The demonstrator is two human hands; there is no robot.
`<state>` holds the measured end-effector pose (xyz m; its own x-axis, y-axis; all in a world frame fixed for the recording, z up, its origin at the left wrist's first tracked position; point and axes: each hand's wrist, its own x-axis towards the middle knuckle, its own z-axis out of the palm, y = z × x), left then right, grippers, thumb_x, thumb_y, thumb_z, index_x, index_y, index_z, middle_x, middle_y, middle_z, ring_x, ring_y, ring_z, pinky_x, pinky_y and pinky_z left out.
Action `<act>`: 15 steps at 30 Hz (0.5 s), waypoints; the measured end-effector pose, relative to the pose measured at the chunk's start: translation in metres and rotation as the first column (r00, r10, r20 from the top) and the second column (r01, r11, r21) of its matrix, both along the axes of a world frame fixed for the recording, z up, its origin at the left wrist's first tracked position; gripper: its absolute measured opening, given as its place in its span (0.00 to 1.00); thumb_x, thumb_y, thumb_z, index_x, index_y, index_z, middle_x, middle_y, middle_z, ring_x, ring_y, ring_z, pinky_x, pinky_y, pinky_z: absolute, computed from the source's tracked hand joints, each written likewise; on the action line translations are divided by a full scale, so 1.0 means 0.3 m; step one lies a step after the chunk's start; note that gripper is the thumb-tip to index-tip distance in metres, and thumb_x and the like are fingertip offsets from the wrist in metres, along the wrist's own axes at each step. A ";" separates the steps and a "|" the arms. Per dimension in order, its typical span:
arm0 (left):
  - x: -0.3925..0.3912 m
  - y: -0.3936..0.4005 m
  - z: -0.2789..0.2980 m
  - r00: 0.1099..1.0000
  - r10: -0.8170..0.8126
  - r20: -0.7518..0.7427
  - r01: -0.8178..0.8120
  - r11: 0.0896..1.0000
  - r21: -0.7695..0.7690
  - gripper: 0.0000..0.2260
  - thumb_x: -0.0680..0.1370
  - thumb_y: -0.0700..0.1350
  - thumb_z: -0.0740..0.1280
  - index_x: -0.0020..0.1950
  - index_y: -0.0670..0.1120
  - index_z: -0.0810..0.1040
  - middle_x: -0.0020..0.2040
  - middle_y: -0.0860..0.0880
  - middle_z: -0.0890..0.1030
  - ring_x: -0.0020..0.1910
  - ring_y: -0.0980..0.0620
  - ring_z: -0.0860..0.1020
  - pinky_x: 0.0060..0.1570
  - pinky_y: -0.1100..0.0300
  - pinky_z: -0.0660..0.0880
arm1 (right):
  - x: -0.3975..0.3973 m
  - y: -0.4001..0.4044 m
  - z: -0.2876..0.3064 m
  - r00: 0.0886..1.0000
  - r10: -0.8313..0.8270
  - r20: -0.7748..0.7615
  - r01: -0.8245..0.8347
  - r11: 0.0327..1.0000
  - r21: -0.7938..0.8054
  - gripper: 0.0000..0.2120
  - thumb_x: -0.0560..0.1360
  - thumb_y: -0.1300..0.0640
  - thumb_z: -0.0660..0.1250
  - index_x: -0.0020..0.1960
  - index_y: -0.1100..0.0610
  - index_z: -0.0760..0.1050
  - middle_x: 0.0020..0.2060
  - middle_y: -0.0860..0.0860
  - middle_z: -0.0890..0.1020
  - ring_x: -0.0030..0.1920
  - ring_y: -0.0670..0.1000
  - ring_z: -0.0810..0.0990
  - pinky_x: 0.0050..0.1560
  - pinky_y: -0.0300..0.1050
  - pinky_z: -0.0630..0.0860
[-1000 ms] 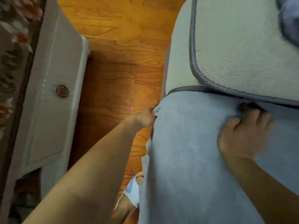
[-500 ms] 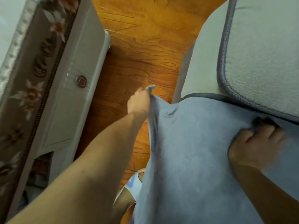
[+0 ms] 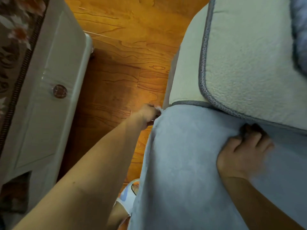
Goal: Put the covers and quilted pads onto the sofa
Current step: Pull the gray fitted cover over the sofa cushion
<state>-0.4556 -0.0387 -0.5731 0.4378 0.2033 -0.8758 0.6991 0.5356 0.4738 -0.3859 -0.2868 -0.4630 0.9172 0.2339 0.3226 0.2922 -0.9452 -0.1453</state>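
A light blue plush cover [image 3: 182,163] lies over the sofa's front part, hanging down at its left side. Beyond it a cream quilted pad [image 3: 252,67] with grey piping rests on the seat, its near edge over the cover's far edge. My left hand [image 3: 148,113] pinches the cover's far left corner at the sofa's side. My right hand [image 3: 244,153] has its fingers curled into the blue fabric just under the pad's near edge. Another blue piece [image 3: 300,30] shows at the top right corner.
A white cabinet [image 3: 49,97] with a round copper knob [image 3: 60,91] stands to the left, a floral cloth on top. Orange wood floor [image 3: 123,63] runs between it and the sofa. A foot in a white and blue slipper [image 3: 127,195] is below.
My left hand lifted the cover's corner up half a second ago and has now brought it back down against the sofa's side. My right hand stays gripping at the pad's edge.
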 end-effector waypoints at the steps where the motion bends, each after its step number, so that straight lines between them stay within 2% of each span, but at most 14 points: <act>1: -0.014 -0.005 0.001 0.998 0.051 0.046 -0.046 0.993 -0.112 0.13 0.81 0.37 0.63 0.63 0.49 0.75 0.49 0.48 0.83 0.45 0.50 0.82 0.45 0.61 0.79 | 0.002 -0.002 -0.002 1.000 0.005 0.006 -0.005 1.000 -0.005 0.13 0.73 0.59 0.59 0.56 0.62 0.65 0.58 0.68 0.73 0.54 0.63 0.66 0.53 0.58 0.63; 2: -0.031 -0.006 0.001 0.994 0.074 0.082 -0.060 0.984 -0.169 0.19 0.81 0.36 0.63 0.68 0.54 0.72 0.56 0.50 0.83 0.53 0.50 0.82 0.56 0.54 0.80 | 0.004 -0.003 -0.003 1.000 0.007 0.009 -0.007 1.000 -0.011 0.13 0.73 0.59 0.58 0.56 0.62 0.66 0.57 0.68 0.74 0.54 0.64 0.67 0.53 0.58 0.64; 3: -0.049 -0.003 0.016 0.991 0.059 0.119 -0.036 0.982 -0.186 0.25 0.81 0.35 0.63 0.73 0.57 0.68 0.60 0.52 0.80 0.58 0.50 0.81 0.62 0.51 0.78 | 0.004 -0.002 -0.002 1.000 0.002 0.002 -0.002 1.000 -0.020 0.13 0.73 0.59 0.58 0.56 0.63 0.67 0.57 0.68 0.74 0.53 0.65 0.69 0.53 0.58 0.64; 4: -0.067 0.001 0.021 0.987 -0.009 0.161 0.033 0.989 -0.146 0.28 0.81 0.33 0.62 0.75 0.58 0.66 0.62 0.54 0.78 0.59 0.51 0.80 0.61 0.51 0.78 | 0.004 -0.001 0.000 1.000 -0.010 -0.014 0.009 0.999 -0.031 0.13 0.73 0.59 0.58 0.55 0.64 0.67 0.57 0.68 0.74 0.53 0.66 0.70 0.53 0.58 0.64; 5: -0.078 0.005 0.036 0.972 -0.127 0.198 0.140 0.989 -0.053 0.27 0.81 0.32 0.62 0.75 0.56 0.68 0.61 0.56 0.77 0.57 0.52 0.80 0.56 0.56 0.80 | 0.003 0.001 0.003 0.999 -0.027 -0.032 0.025 0.999 -0.044 0.13 0.73 0.59 0.57 0.55 0.65 0.68 0.56 0.68 0.74 0.53 0.67 0.71 0.52 0.58 0.64; 7: -0.078 0.014 0.057 0.899 -0.388 0.203 0.356 0.917 0.177 0.22 0.79 0.29 0.62 0.67 0.49 0.79 0.57 0.56 0.81 0.52 0.58 0.81 0.47 0.67 0.79 | 0.003 0.009 0.010 0.998 -0.052 -0.045 0.049 0.997 -0.062 0.13 0.73 0.58 0.57 0.53 0.65 0.68 0.55 0.68 0.74 0.52 0.67 0.72 0.51 0.59 0.65; 9: -0.053 0.026 0.075 0.842 -0.526 0.124 0.473 0.828 0.302 0.16 0.78 0.28 0.62 0.58 0.42 0.83 0.47 0.54 0.83 0.40 0.67 0.80 0.41 0.69 0.77 | 0.001 0.014 0.018 0.996 -0.057 -0.062 0.054 0.997 -0.061 0.14 0.73 0.58 0.56 0.54 0.65 0.69 0.54 0.68 0.74 0.52 0.66 0.71 0.51 0.59 0.66; 10: -0.035 0.039 0.074 0.819 -0.570 0.066 0.522 0.788 0.327 0.13 0.78 0.29 0.64 0.56 0.39 0.83 0.43 0.53 0.81 0.36 0.68 0.78 0.40 0.65 0.76 | 0.000 0.018 0.023 0.996 -0.060 -0.071 0.056 0.997 -0.059 0.15 0.73 0.58 0.56 0.55 0.66 0.70 0.55 0.68 0.74 0.52 0.66 0.71 0.52 0.59 0.66; 12: 0.002 0.049 0.074 0.717 -0.689 -0.104 0.671 0.642 0.371 0.09 0.78 0.32 0.67 0.55 0.39 0.83 0.42 0.50 0.78 0.40 0.59 0.77 0.44 0.61 0.74 | 0.000 0.023 0.030 0.995 -0.068 -0.075 0.064 0.996 -0.059 0.16 0.72 0.58 0.56 0.54 0.67 0.71 0.55 0.68 0.75 0.52 0.66 0.71 0.51 0.59 0.66; 13: 0.015 0.044 0.072 0.662 -0.726 -0.183 0.730 0.570 0.378 0.06 0.77 0.33 0.67 0.52 0.38 0.82 0.41 0.49 0.77 0.41 0.54 0.75 0.41 0.63 0.72 | 0.001 0.024 0.034 0.994 -0.075 -0.081 0.070 0.996 -0.058 0.16 0.72 0.58 0.56 0.54 0.67 0.71 0.54 0.68 0.75 0.51 0.67 0.72 0.50 0.59 0.65; 15: 0.049 0.026 0.077 0.667 -0.691 -0.281 0.728 0.522 0.444 0.06 0.78 0.36 0.66 0.44 0.36 0.81 0.37 0.47 0.75 0.37 0.49 0.72 0.32 0.63 0.67 | 0.005 0.021 0.037 0.992 -0.088 -0.096 0.083 0.995 -0.059 0.16 0.72 0.58 0.56 0.54 0.68 0.72 0.54 0.68 0.75 0.51 0.67 0.72 0.49 0.59 0.66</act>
